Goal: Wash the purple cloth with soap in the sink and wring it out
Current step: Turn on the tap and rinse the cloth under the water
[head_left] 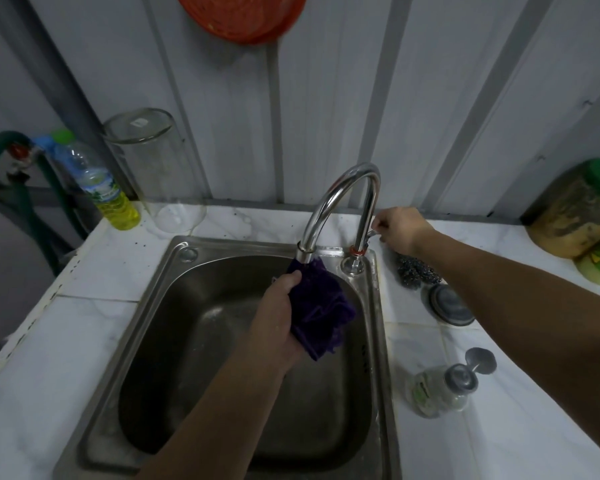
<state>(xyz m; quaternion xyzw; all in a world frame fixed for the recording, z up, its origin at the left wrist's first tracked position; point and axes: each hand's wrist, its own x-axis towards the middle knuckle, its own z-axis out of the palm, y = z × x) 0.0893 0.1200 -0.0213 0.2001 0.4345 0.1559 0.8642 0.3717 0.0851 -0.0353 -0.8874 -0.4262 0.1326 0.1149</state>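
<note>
My left hand (280, 313) grips the bunched purple cloth (321, 308) over the steel sink (174, 289), holding it right under the spout of the curved chrome tap (340, 199). The cloth's top touches the spout's mouth. My right hand (400, 228) reaches behind the tap's stem, fingers closed on the small tap handle (371, 233). A clear pump soap bottle (444, 389) stands on the white counter to the right of the sink. I cannot tell whether water is running.
A steel scourer (414, 271) and a round metal lid (447, 304) lie right of the sink. Back left stand a bottle of yellow liquid (106, 192) and a tall glass jar (153, 168). A large jar (579, 216) sits at far right; an orange basket (243, 15) hangs above.
</note>
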